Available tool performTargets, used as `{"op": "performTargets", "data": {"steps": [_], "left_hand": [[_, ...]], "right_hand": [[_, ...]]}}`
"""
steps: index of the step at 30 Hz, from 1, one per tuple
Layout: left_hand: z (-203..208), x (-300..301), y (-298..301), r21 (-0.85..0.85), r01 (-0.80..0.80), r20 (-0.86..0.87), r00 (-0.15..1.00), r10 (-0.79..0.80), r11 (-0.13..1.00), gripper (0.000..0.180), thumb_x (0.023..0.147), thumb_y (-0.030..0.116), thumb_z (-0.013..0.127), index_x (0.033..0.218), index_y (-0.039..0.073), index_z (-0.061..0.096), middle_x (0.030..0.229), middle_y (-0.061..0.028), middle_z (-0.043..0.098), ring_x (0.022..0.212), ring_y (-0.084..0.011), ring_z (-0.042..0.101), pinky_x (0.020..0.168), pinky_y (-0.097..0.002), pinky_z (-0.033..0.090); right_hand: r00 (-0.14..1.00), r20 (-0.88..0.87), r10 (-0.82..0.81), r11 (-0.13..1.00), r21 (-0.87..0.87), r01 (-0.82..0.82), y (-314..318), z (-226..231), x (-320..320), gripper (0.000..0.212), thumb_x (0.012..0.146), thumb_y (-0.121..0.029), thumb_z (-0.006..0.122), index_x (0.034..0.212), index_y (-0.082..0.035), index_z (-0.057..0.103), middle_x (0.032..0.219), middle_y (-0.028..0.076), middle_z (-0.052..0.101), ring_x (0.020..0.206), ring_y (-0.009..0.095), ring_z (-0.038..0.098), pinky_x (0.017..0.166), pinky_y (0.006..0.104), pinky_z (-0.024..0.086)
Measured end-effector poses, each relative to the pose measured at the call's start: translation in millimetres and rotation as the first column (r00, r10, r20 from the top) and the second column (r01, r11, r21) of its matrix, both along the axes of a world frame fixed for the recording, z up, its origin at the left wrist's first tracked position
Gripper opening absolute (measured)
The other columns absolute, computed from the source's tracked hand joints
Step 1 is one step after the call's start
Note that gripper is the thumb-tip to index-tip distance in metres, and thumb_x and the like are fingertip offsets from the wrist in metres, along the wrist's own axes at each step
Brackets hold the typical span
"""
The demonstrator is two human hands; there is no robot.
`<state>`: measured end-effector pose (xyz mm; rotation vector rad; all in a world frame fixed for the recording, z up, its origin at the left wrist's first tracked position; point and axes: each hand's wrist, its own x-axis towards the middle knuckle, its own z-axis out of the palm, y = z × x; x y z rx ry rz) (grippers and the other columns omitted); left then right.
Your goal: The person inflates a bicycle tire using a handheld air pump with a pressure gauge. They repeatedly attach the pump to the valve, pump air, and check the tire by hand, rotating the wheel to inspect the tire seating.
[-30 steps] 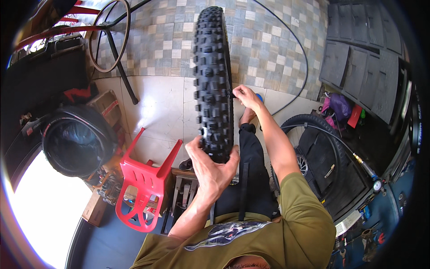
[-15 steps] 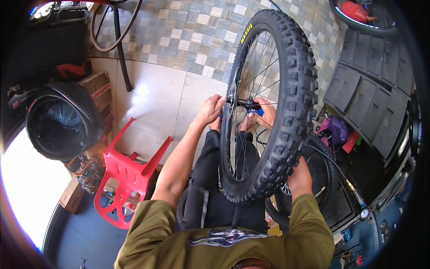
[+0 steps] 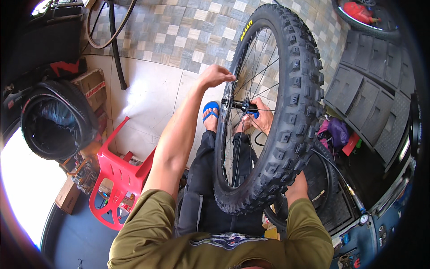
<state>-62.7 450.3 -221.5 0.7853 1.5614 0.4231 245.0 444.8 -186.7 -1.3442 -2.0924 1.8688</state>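
Note:
A bicycle wheel (image 3: 295, 107) with a black knobby tyre stands upright in front of me, above my knees. At its middle is a black hub (image 3: 242, 106), with a brake disc on the left side and thin spokes running to the rim. My right hand (image 3: 264, 116) reaches in from the right side, its fingers closed round the hub's right end. Beside the wheel's left edge is my left hand (image 3: 217, 76), fingers stretched out and slightly bent. Its fingertips reach the tyre's edge; whether they touch it I cannot tell. Nothing shows in that hand.
A red plastic chair (image 3: 118, 175) stands at left, near stacked tyres (image 3: 58, 121) and cardboard boxes (image 3: 89, 87). Dark drawers (image 3: 358, 94) line the right. Another wheel (image 3: 322, 179) lies low at right, near a hose with a gauge (image 3: 363, 219). A blue sandal (image 3: 210, 112) is on my foot.
My left hand has left the hub's left end and moved up and away to the wheel's left edge. The right hand stays at the hub. The wheel's lower part has swung slightly left.

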Motion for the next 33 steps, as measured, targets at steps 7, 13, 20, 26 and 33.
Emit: {"op": "performTargets", "data": {"steps": [7,13,20,26,33], "left_hand": [[-11,-3,39,-0.100,0.442,-0.207,0.867,-0.454,0.891,0.038,0.070,0.039,0.089,0.092,0.009,0.083,0.094,-0.0143,0.078,0.090,-0.0306,0.075,0.082,-0.0416,0.058],[1,18,59,-0.124,0.514,-0.244,0.813,-0.528,0.849,0.037,0.071,0.038,0.084,0.094,0.009,0.083,0.097,-0.0178,0.077,0.096,-0.0316,0.075,0.086,-0.0417,0.058],[-7,-11,41,-0.003,-0.104,-0.315,0.944,0.098,0.995,0.045,0.081,0.043,0.073,0.096,0.002,0.080,0.104,-0.0251,0.075,0.101,-0.0360,0.073,0.094,-0.0420,0.056],[-20,-18,-16,0.419,-0.121,-0.445,0.837,0.319,0.900,0.040,0.092,0.036,0.070,0.111,0.001,0.072,0.096,-0.0241,0.074,0.095,-0.0390,0.072,0.088,-0.0497,0.055],[26,41,-92,-0.021,-0.020,0.076,0.997,0.021,1.000,0.056,0.109,0.049,0.047,0.090,0.001,0.069,0.076,-0.0087,0.069,0.075,-0.0166,0.066,0.072,-0.0355,0.053]], "right_hand": [[0.967,-0.133,-0.218,0.906,-0.397,0.150,6,13,-9,0.060,0.090,-0.054,0.074,0.116,-0.005,0.051,0.096,0.020,0.064,0.088,0.041,0.067,0.076,0.0451,0.051],[0.586,-0.283,-0.759,0.442,-0.886,0.144,-26,-48,23,0.055,0.091,-0.049,0.074,0.116,-0.005,0.051,0.096,0.019,0.065,0.088,0.041,0.067,0.076,0.0447,0.052],[0.914,-0.163,-0.373,0.766,-0.610,0.204,3,2,2,0.058,0.091,-0.051,0.075,0.116,-0.004,0.052,0.094,0.020,0.065,0.087,0.042,0.066,0.077,0.0450,0.052],[0.952,-0.262,-0.159,0.986,0.004,0.166,-13,-16,4,0.058,0.093,-0.043,0.072,0.125,0.000,0.050,0.108,0.021,0.060,0.092,0.039,0.065,0.080,0.0449,0.055],[0.997,-0.048,0.063,0.970,0.240,-0.050,7,4,7,0.065,0.090,-0.057,0.073,0.116,-0.001,0.055,0.097,0.019,0.063,0.087,0.038,0.066,0.079,0.0417,0.053]]}}
